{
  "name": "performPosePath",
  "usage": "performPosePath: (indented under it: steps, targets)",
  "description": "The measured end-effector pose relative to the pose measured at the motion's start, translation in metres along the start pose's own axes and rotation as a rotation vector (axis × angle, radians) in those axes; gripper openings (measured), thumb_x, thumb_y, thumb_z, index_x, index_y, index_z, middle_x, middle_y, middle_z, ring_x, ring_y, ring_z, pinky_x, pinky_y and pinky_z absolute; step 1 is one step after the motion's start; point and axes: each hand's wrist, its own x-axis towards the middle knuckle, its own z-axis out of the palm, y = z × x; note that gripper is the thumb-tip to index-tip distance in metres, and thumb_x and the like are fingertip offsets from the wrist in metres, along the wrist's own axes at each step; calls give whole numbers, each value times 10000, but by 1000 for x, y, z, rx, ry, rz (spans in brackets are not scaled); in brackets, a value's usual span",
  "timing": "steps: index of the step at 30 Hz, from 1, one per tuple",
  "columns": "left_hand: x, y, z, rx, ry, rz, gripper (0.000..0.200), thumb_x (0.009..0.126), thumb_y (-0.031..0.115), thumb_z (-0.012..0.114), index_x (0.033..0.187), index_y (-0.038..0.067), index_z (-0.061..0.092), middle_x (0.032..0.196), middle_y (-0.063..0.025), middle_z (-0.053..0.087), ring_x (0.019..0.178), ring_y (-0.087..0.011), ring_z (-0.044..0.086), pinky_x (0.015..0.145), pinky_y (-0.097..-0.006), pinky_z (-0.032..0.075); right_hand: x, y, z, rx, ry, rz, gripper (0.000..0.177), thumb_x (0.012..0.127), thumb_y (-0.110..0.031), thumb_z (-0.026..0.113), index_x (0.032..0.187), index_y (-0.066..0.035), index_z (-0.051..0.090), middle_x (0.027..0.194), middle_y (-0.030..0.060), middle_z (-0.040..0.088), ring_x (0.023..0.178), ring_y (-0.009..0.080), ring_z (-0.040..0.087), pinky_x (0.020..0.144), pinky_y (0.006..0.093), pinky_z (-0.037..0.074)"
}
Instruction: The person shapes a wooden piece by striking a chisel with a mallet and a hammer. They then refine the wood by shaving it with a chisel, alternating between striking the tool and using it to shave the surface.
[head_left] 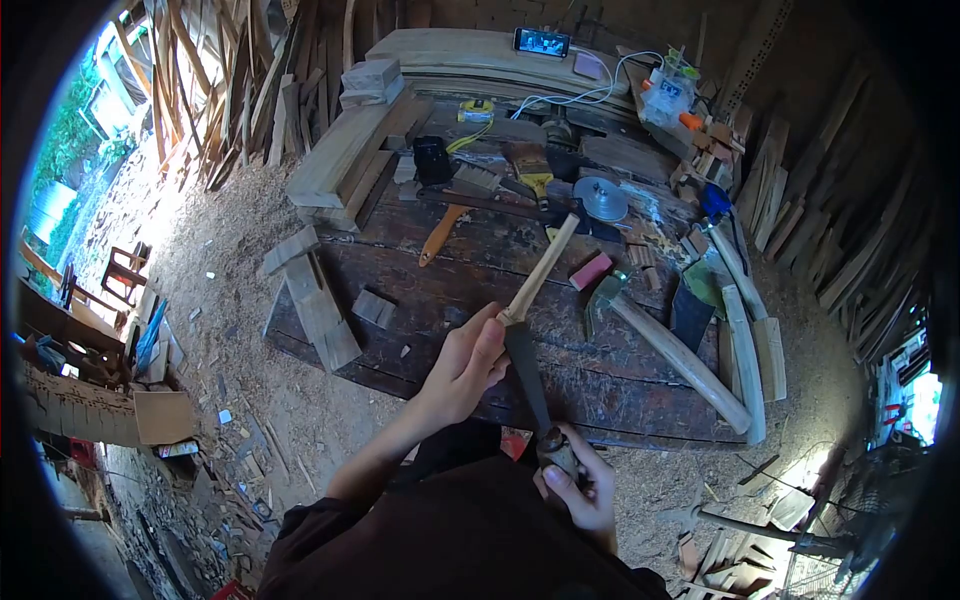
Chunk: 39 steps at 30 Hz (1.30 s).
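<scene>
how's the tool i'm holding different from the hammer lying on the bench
The held tool is gripped by the left hand; the hammer lies loose on the bench. The held tool has a slim handle and dark flat blade; the hammer a thicker handle and metal head. Both handles are pale wood.

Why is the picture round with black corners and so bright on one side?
Head view: fisheye lens bends edges, leaving black corners; sunlight washes out the sawdust ground at left; the workbench sits shaded; left hand on the file and right hand on a dark piece look sharp.
</scene>
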Motion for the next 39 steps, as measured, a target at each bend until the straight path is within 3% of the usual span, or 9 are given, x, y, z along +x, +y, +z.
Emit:
performPosePath:
  steps: [2, 5, 9, 11, 14, 17, 24, 32, 39]
  targets:
    - [3, -7, -11, 230, -151, 130, 330, 993, 310, 465, 1011, -19, 445, 615, 52, 359, 566, -47, 361, 501, -225, 307, -2, -5, 0, 56, 9, 59, 486, 897, -54, 604, 1339, 50, 430, 920, 53, 583, 702, 73, 526, 637, 210, 421]
    - [7, -5, -18, 447, -213, 286, 362, 957, 302, 535, 1038, -39, 445, 604, -5, 395, 550, -73, 390, 496, -255, 313, -4, -17, -1, 84, -1, 115, 489, 899, -64, 602, 1343, 43, 428, 926, 54, 583, 679, 80, 522, 616, 217, 418]
    - [9, -4, -25, 521, -241, 314, 434, 906, 335, 611, 1046, -42, 448, 611, -53, 428, 540, -97, 426, 500, -267, 336, -5, -22, -4, 200, -52, 124, 496, 900, -81, 603, 1349, 33, 426, 879, 54, 579, 658, 90, 522, 597, 226, 416]
    - [10, -4, -25, 588, -224, 348, 470, 874, 358, 646, 1058, -30, 454, 615, -59, 442, 525, -122, 441, 503, -277, 354, -6, -27, -4, 141, -15, 199, 568, 901, -237, 592, 1351, 52, 400, 677, 124, 571, 531, 113, 505, 474, 224, 379]
    - [11, -2, -24, 571, -206, 304, 519, 845, 388, 672, 1079, -23, 457, 627, -59, 453, 520, -141, 453, 512, -281, 372, -6, -29, -8, 115, -39, 213, 593, 906, -263, 584, 1370, 40, 374, 672, 135, 566, 500, 115, 496, 443, 226, 371]
    - [13, -3, -27, 603, -200, 353, 550, 831, 394, 684, 1108, -25, 458, 641, -67, 468, 525, -150, 477, 513, -280, 379, -7, -37, -10, 194, -64, 273, 497, 917, -136, 587, 1361, 7, 417, 759, 60, 549, 596, 103, 515, 495, 223, 387]
    - [14, 3, -30, 751, -269, 390, 645, 799, 425, 715, 1139, -53, 448, 629, -87, 492, 492, -180, 501, 476, -286, 377, -5, -38, -13, 203, -79, 324, 490, 925, -134, 577, 1365, 4, 411, 738, 49, 531, 579, 96, 505, 467, 216, 373]
    - [10, 5, -25, 709, -218, 389, 479, 842, 379, 683, 939, -33, 460, 540, -66, 453, 434, -203, 474, 439, -300, 354, -7, -13, 3, 131, 0, 146, 486, 922, -98, 582, 1363, 14, 409, 794, 26, 540, 637, 79, 512, 563, 205, 399]
    - [6, 12, -20, 656, -181, 287, 405, 873, 334, 667, 920, -14, 465, 556, -51, 461, 450, -158, 472, 444, -285, 344, -3, -2, 5, 140, 36, 89, 469, 917, -58, 576, 1350, 28, 420, 843, 34, 563, 674, 73, 523, 599, 206, 416]
